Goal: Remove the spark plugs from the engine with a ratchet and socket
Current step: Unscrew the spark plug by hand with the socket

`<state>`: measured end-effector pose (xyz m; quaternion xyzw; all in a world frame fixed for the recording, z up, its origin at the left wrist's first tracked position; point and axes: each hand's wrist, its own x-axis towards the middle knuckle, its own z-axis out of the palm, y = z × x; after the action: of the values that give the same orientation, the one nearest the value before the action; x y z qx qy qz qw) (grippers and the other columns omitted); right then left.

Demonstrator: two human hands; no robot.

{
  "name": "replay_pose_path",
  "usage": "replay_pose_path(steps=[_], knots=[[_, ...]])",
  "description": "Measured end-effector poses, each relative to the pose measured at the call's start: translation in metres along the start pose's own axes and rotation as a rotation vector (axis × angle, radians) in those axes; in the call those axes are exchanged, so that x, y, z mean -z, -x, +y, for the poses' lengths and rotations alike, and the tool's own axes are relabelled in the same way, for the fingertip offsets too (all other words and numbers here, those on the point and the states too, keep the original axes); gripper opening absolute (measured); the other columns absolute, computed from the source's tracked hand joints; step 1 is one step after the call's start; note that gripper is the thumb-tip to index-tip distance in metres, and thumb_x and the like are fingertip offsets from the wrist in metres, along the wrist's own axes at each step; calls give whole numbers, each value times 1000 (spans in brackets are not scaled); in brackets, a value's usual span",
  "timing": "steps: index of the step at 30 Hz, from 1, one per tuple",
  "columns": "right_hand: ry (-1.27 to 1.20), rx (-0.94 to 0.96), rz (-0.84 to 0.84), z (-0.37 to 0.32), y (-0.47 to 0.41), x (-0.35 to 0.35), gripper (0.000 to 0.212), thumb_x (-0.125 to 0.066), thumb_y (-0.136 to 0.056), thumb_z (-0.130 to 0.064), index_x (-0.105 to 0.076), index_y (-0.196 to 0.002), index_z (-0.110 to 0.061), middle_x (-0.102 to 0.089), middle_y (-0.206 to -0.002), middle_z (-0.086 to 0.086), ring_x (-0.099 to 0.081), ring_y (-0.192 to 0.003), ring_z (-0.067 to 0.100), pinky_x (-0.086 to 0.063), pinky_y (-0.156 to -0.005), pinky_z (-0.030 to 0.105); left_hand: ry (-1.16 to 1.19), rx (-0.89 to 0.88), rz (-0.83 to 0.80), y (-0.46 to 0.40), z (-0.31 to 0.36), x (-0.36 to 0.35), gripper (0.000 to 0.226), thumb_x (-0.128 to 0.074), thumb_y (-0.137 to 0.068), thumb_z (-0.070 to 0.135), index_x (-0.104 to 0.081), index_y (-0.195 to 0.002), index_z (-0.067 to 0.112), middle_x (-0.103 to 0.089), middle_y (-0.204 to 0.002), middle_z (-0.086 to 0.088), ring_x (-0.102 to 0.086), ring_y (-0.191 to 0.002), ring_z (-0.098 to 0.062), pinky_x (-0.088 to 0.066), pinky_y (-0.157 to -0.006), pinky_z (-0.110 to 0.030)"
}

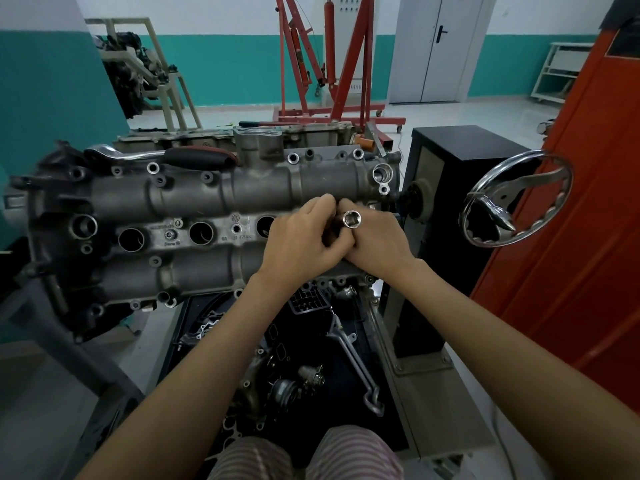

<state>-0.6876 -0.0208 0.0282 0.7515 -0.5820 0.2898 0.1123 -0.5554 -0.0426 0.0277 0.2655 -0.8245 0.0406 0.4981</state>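
The right hand (375,239) held a chrome socket (352,220), its fingers curled round the barrel so that the open end faced up toward the camera. The left hand (299,237) pressed in close against it, fingers bent and meeting the right hand's fingertips at the socket's far end; what the left fingers pinched there could not be told, since the knuckles hid it. Both hands hovered over the near right part of the engine (194,202), a grey cast cylinder head cover mounted sideways on a stand.

Just left of the hands ran the row of spark plug wells (201,233), dark round holes along the middle of the cover; whether plugs sat inside could not be made out. Beyond the hands and well to the left, the ratchet (162,156) lay along the far edge of the engine, its chrome head pointing left and its dark red-trimmed grip toward the centre.

To the right of the hands stood a chrome handwheel (516,199) on the black stand column (450,188). Below the wrists, loose engine parts lay on a dark tray (346,386). Far behind the engine stood a red engine hoist (332,64).
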Motion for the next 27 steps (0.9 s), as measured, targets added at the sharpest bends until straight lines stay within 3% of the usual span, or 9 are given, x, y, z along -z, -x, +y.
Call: replay_pose_path(steps=[2, 5, 9, 13, 19, 23, 25, 27], knots=[[-6, -17, -1, -1, 0, -1, 17, -53, -83, -22, -41, -83, -10, -56, -71, 8, -55, -64, 29, -30, -52, 31, -23, 9, -3, -1, 0, 0, 23, -48, -78, 28, -29, -70, 18, -33, -59, 9, -33, -45, -13, -26, -41, -24], [-12, -35, 0, -2, 0, -1, 21, -51, -83, -28, -44, -87, -8, -58, -71, 7, -56, -63, 27, -33, -52, 30, -27, 23, -7, 0, -3, 0, 27, -50, -82, 29, -32, -67, 18, -37, -54, 6, -39, -43, -18, -31, -42, -26], [52, -34, -2, -1, -1, -1, 30, -49, -84, -39, -60, -93, -13, -67, -83, 4, -61, -77, 23, -41, -60, 32, -36, 23, -11, 1, -6, -1, 38, -55, -84, 31, -42, -56, 9, -42, -47, -3, -46, -42, -26, -34, -43, -29], [-5, -9, 17, -2, 0, 2, 28, -48, -85, -32, -67, -96, -14, -69, -89, 4, -62, -83, 25, -43, -64, 35, -13, 18, -10, 1, -5, -1, 40, -55, -84, 31, -41, -55, 8, -34, -49, 4, -44, -41, -23, -35, -42, -30], [45, -5, -30, 1, 0, -1, 19, -52, -85, -24, -52, -89, -6, -60, -77, 8, -57, -71, 29, -35, -56, 33, 21, 15, -27, 1, 1, 3, 27, -49, -80, 29, -28, -68, 16, -31, -55, 8, -31, -44, -14, -24, -43, -25], [9, -20, -42, -1, 1, 0, 22, -51, -84, -24, -32, -83, -14, -44, -65, 0, -52, -60, 28, -29, -52, 30, -2, 48, -49, 0, 1, 2, 24, -47, -80, 30, -29, -70, 16, -33, -59, 7, -31, -45, -14, -23, -45, -24], [1, -29, -41, -1, 1, -1, 23, -51, -84, -27, -33, -83, -14, -47, -65, 1, -53, -59, 28, -29, -51, 30, -18, 43, -49, 1, -1, 1, 27, -48, -82, 31, -35, -67, 14, -39, -57, 4, -38, -46, -18, -28, -45, -26], [27, -30, -37, -1, 0, -2, 23, -51, -85, -33, -45, -87, -11, -59, -72, 5, -58, -67, 26, -35, -54, 31, -16, 50, -55, 1, -4, -1, 35, -50, -85, 33, -45, -62, 7, -47, -54, -4, -48, -47, -25, -38, -44, -33]])
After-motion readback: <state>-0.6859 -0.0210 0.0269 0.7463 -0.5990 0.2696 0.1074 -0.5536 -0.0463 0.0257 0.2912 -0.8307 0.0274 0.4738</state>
